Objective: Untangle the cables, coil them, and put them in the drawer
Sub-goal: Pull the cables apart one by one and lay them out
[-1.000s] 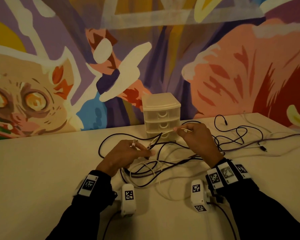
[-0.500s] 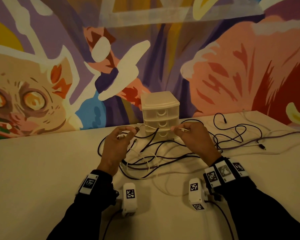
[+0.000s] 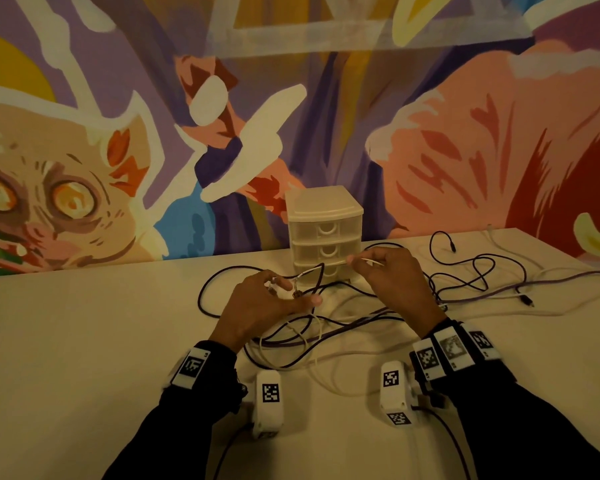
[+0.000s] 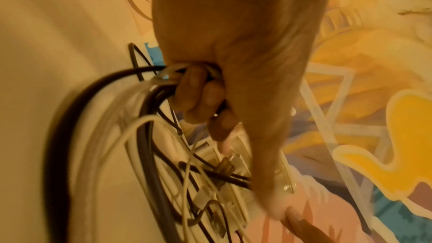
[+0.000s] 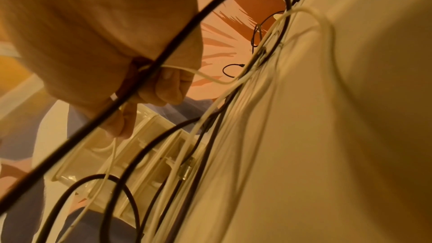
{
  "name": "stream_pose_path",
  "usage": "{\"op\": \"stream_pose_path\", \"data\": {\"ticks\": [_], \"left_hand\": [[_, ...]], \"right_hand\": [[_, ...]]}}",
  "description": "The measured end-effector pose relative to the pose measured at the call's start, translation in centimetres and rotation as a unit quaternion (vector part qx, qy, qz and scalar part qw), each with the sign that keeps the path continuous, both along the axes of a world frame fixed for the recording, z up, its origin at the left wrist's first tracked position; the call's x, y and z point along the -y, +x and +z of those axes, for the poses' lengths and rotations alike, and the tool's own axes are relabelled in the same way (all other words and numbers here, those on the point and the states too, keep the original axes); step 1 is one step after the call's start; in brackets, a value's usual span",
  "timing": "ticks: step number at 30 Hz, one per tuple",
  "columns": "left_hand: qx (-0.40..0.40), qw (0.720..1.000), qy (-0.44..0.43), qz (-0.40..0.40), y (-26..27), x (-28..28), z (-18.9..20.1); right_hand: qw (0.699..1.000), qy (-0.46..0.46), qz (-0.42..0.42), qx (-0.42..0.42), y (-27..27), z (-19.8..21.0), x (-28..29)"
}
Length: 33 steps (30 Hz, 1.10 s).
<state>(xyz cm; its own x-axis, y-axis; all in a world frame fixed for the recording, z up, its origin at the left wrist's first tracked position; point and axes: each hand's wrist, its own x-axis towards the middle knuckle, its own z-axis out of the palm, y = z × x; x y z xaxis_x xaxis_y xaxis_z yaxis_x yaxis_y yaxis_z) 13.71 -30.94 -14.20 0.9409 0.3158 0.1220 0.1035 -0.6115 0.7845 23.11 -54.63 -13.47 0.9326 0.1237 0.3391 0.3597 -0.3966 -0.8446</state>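
A tangle of black and white cables (image 3: pixel 312 327) lies on the beige table (image 3: pixel 84 341) in front of a small three-drawer plastic unit (image 3: pixel 326 209), whose drawers are closed. My left hand (image 3: pixel 291 292) hovers just above the tangle; in the left wrist view its fingers (image 4: pixel 196 91) curl round a bundle of several black and white strands. My right hand (image 3: pixel 355 262) is held in front of the drawers and pinches a thin white cable (image 3: pixel 373 261) that runs across to the left hand. A black cable (image 5: pixel 163 58) crosses under the right palm.
More black cable loops (image 3: pixel 465 268) and a purple cable (image 3: pixel 551 285) trail over the right side of the table. A painted mural wall (image 3: pixel 465 150) stands directly behind the drawer unit. The table's left half (image 3: pixel 66 375) is bare.
My left hand, raised half a second ago, has dropped back toward the table and shifted right with its cables. The right hand has hardly moved.
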Motion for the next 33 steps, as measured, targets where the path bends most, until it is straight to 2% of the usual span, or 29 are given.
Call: {"op": "stream_pose_path", "data": {"ticks": [1, 5, 8, 11, 12, 14, 15, 17, 18, 20, 23, 26, 29, 31, 33], "left_hand": [[-0.005, 1.000, 0.019, 0.010, 0.0, 0.0, -0.1], [0.042, 0.997, -0.009, 0.056, 0.6, -0.4, -0.5], [0.059, 0.992, -0.061, 0.090, 0.9, -0.9, -0.9], [0.061, 0.986, -0.099, 0.120, 1.3, -1.9, -1.6], [0.060, 0.984, -0.113, 0.128, 1.4, -2.0, -1.7], [0.065, 0.982, -0.126, 0.125, 1.6, -2.1, -1.9], [0.073, 0.982, -0.128, 0.120, 1.6, -2.3, -1.9], [0.077, 0.980, -0.141, 0.115, 1.6, -2.4, -1.9], [0.074, 0.980, -0.145, 0.117, 1.5, -2.5, -1.9], [0.064, 0.978, -0.156, 0.122, 1.5, -2.4, -1.9], [0.068, 0.974, -0.188, 0.111, 1.2, -1.9, -1.3], [0.084, 0.969, -0.206, 0.105, 0.9, -1.6, -0.9], [0.111, 0.959, -0.241, 0.099, 0.5, -1.5, -0.4], [0.126, 0.945, -0.285, 0.100, 0.4, -1.7, -0.1], [0.128, 0.923, -0.353, 0.086, 0.1, -1.9, 0.6]], "right_hand": [[1.000, -0.004, -0.001, 0.001, -0.1, 0.0, 0.0], [0.999, -0.036, -0.021, -0.012, 0.0, 0.2, 0.4], [0.990, -0.134, -0.018, -0.049, 0.0, 1.0, 1.2], [0.974, -0.186, 0.085, -0.098, -0.4, 2.8, 2.2], [0.968, -0.169, 0.137, -0.122, -0.6, 3.9, 2.7], [0.971, -0.032, 0.193, -0.137, -0.5, 6.2, 4.4], [0.976, 0.070, 0.170, -0.120, 0.3, 7.1, 5.6], [0.959, 0.262, 0.039, -0.100, 2.7, 8.5, 9.1], [0.948, 0.298, -0.036, -0.103, 4.1, 8.3, 11.1], [0.953, 0.233, -0.123, -0.149, 5.6, 6.5, 14.9], [0.970, 0.106, -0.099, -0.195, 5.3, 4.4, 18.1], [0.980, 0.027, -0.136, -0.143, 4.8, 4.0, 18.4], [0.983, 0.047, -0.164, -0.069, 3.9, 4.5, 16.3], [0.993, -0.001, -0.113, -0.014, 2.3, 5.6, 13.2], [0.998, -0.058, 0.006, -0.003, -0.5, 7.1, 9.3]]}}
